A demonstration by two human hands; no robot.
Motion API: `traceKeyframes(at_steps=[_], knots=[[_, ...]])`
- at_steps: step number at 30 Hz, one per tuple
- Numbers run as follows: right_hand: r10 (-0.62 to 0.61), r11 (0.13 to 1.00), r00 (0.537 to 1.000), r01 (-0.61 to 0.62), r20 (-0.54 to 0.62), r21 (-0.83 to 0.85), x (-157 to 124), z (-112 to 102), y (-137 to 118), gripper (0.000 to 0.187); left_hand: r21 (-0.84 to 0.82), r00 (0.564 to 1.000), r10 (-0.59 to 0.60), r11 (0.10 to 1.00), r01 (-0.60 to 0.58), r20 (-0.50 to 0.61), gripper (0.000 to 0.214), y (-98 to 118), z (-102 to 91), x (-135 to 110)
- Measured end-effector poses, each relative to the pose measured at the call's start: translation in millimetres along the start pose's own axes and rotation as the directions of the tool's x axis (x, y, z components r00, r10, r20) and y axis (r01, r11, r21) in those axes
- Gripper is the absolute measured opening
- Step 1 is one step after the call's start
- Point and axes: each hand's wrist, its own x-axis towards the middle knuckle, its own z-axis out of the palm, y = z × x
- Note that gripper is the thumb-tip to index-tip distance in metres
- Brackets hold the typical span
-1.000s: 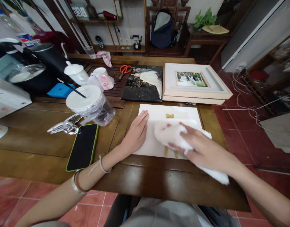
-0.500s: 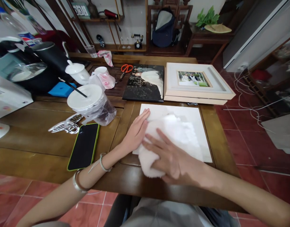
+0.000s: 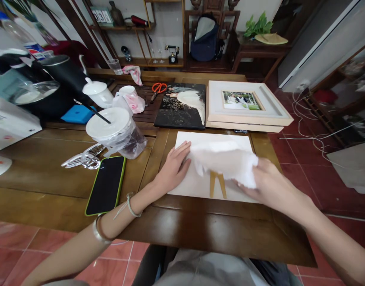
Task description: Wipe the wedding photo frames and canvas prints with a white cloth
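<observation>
Near edge of the table (image 3: 182, 224): white board (image 3: 197, 189) lies flat, tan legs of a printed or stuck-on shape (image 3: 212, 186) showing below the white cloth (image 3: 225, 161). Cloth lies across the board's middle, right end clamped in the grip of the right hand (image 3: 273, 184), between thumb and fingers. Left hand (image 3: 174, 169) rests flat on the board's left edge, thumb apart, nothing held.

Risks, as judged: a hard sideways pull on the cloth could slide or turn the board, since only the left hand steadies it. If the tan shape is stuck on, loose cloth could snag and lift its edge. A wide leftward swing of the left arm could knock the phone (image 3: 106, 184).

Containers, farther out at left: lidded cup (image 3: 109, 122) inside a clear plastic bag (image 3: 127, 143), black straw (image 3: 96, 112) standing through the lid; dark drink seems to fill the lower part. White teapot (image 3: 97, 93) beyond, lid on, contents hidden. Dark pot (image 3: 62, 99) under a glass lid; inside unclear. Far edge: clear glass (image 3: 115, 66), contents too small to tell.
</observation>
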Motion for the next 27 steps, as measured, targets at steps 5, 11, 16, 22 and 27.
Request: traceKeyframes(at_steps=[5, 11, 16, 22, 27], knots=[[-0.1, 0.985, 0.995, 0.101, 0.013, -0.143, 75.6, 6.2, 0.1, 0.026, 0.05, 1.0, 0.008, 0.999, -0.007, -0.011, 0.036, 4.7, -0.8, 1.9], [-0.084, 0.972, 0.969, 0.131, 0.234, -0.195, 127.8, 11.7, -8.5, 0.033, 0.063, 0.999, 0.027, 0.998, -0.025, -0.032, 0.032, 4.3, -1.1, 2.5], [0.027, 0.971, 0.971, 0.032, 0.239, -0.238, 104.0, -3.1, 14.9, 0.027, 0.063, 1.0, 0.017, 0.998, -0.015, -0.02, 0.04, 0.6, 1.1, 0.6], [0.161, 0.954, 0.961, -0.093, 0.227, -0.284, 44.7, -21.6, 53.0, 0.018, 0.052, 1.0, 0.015, 0.999, -0.014, -0.028, 0.04, -0.6, 2.9, -0.6], [0.226, 0.949, 0.959, -0.177, 0.173, -0.259, -9.1, -30.3, 64.9, 0.02, 0.066, 0.999, 0.022, 0.998, -0.02, -0.026, 0.04, -1.0, 3.5, -0.8]])
